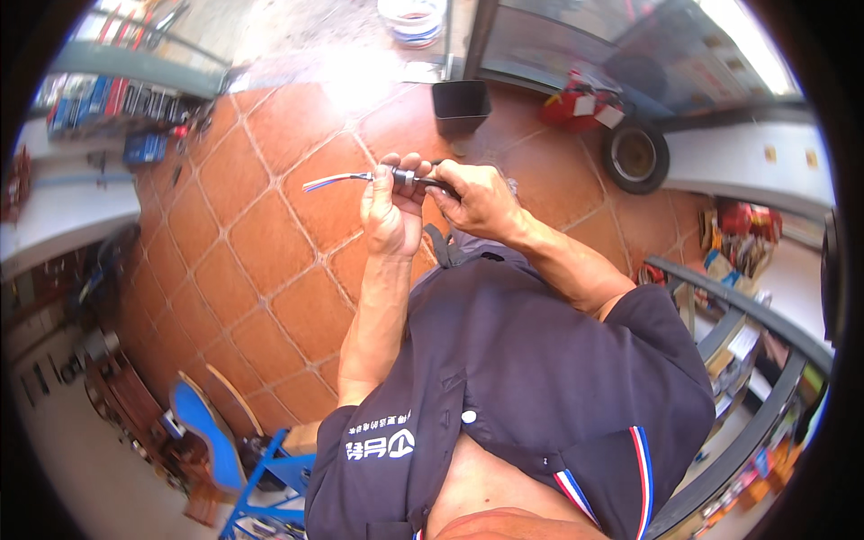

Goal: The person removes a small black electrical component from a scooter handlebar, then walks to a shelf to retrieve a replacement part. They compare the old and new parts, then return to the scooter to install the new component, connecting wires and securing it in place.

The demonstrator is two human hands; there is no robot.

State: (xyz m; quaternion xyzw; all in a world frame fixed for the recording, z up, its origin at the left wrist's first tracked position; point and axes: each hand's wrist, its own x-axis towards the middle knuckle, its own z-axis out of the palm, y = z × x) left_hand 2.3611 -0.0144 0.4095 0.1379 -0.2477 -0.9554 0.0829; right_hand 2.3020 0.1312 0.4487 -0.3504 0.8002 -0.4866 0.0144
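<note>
The black bin stands on the tiled floor; on its near side, a little to its left, a dark connector is held up between two bare hands. The left hand pinches the connector, its thumb in front and its fingers bent behind. The right hand, nearer to straight below the bin, pinches the black cable between thumb and forefinger just beside the connector; the other fingers are curled, and whether they touch the cable I cannot tell. Past the left thumb, a loose bunch of thin wires sticks out, farther left of the bin.

Right of the bin lies a red bag, and beyond that a tyre leans by the wall. A white bucket stands behind the bin, slightly to its left. A white counter is well to the bin's left.
</note>
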